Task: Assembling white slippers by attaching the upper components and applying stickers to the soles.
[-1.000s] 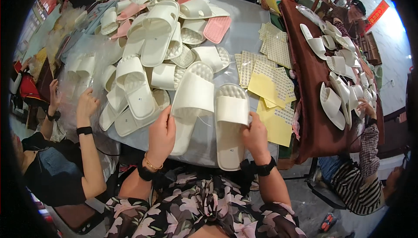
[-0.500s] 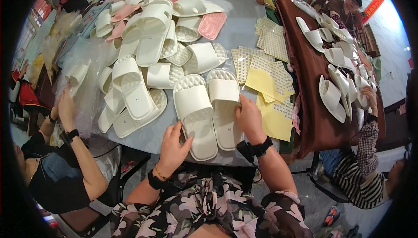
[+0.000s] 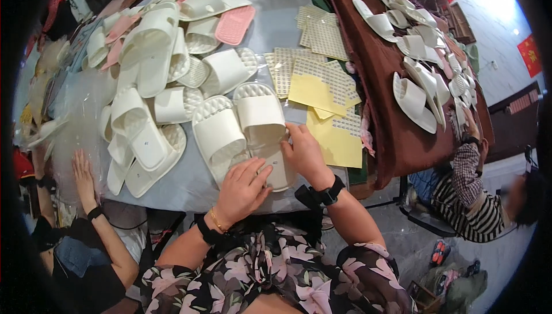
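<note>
Two white slide slippers lie side by side before me, heels toward me: a left slipper and a right slipper. My left hand is over their heels, fingers stretched toward the right slipper's insole and covering the left one's heel. With thumb and fingers, my right hand grips the right slipper's outer edge; a small dark mark shows on that insole. Just beyond my right hand are yellow-backed sticker sheets. A heap of white slippers rises to the left, with a pink slipper at its side.
Clear plastic bags lie at the left, beside a co-worker's hand. On the right, a brown-covered table holds more white slippers, where another person in a checked sleeve reaches in. Other people's hands show along the far edge.
My left hand has left the left slipper's outer side and moved right, over the heels. My right hand stays on the right slipper's edge. The whole view has shifted.
</note>
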